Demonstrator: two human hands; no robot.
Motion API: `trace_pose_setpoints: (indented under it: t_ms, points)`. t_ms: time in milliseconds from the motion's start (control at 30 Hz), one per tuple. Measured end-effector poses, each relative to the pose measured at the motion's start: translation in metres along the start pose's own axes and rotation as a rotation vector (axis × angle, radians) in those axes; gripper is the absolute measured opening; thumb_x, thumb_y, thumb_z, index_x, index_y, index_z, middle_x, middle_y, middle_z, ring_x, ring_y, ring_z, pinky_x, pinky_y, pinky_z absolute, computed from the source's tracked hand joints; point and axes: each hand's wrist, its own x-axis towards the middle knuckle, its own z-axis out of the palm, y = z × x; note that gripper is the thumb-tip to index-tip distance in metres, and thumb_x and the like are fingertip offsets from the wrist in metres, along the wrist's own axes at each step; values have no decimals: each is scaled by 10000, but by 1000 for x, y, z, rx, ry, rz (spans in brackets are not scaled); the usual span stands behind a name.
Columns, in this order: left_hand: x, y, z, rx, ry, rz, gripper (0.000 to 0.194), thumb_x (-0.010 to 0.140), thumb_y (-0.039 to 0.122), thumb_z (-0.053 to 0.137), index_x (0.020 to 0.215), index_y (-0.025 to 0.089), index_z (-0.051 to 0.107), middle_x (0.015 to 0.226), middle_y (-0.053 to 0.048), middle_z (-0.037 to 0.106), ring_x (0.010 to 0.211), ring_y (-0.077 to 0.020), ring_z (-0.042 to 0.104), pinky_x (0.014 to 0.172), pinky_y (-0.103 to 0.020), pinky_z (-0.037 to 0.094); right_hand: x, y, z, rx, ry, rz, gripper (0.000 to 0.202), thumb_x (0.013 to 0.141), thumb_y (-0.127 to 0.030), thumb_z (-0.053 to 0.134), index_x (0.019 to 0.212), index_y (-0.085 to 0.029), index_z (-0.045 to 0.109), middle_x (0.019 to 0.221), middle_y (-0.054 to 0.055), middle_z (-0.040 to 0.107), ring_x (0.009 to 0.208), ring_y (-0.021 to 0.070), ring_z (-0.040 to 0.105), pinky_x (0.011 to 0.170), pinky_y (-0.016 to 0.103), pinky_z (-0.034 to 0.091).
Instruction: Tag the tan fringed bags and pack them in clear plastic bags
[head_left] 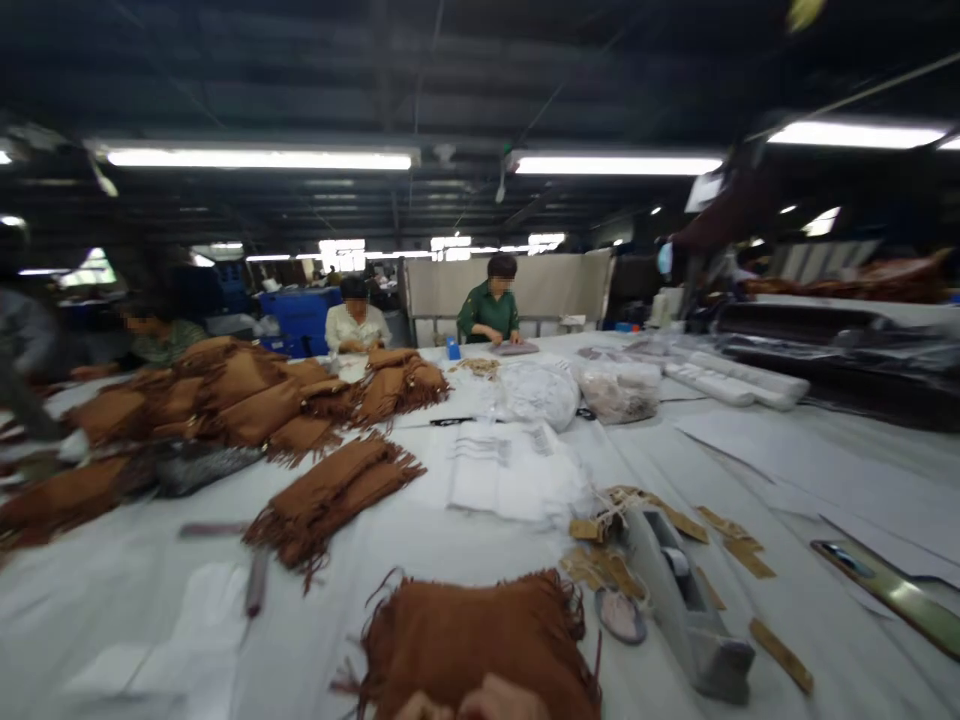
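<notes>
A folded brown cloth with fringed edges [480,630] lies flat right in front of me at the bottom of the head view. My left hand [424,706] and my right hand [501,700] sit close together on its near part. Both are cut off by the lower frame edge. The fingers look curled and pressed together on the fabric. To the right lie a grey tape dispenser [686,610], a small oval grey-and-pink object [621,614] and several brown paper tags with strings [600,570].
More brown fringed cloths [247,395] are heaped left, one [337,490] nearer. White sheets [517,470] and clear bags [619,390] fill the middle. A phone [892,590] lies right. Co-workers [491,305] sit across the table. A dark wrapped roll [840,375] is at far right.
</notes>
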Motion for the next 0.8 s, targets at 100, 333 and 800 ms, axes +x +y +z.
trace_pose_setpoints:
  t_ms: [100,333,800]
  points:
    - [-37,-29,-29,-58,195,-123,419,813,593,471,637,230,583,644,-25,611,679,-201,582,667,-330,475,-15,-15,-1,13,-43,56,286,911,-359,435,813,-217,663,759,47,670,688,177,616,635,283,442]
    - [-62,-87,-83,-17,491,-296,353,835,494,476,917,181,618,882,-65,688,852,-220,633,800,-336,482,30,-25,14,113,-135,82,295,900,-410,460,823,-213,666,715,21,686,610,159,606,585,256,417]
    - [-29,-86,-59,185,167,-244,111,771,218,527,845,220,609,877,-48,658,860,-211,580,815,-327,399,46,0,71,-393,-415,67,294,963,-328,384,914,-223,654,878,55,730,802,199,676,664,261,427]
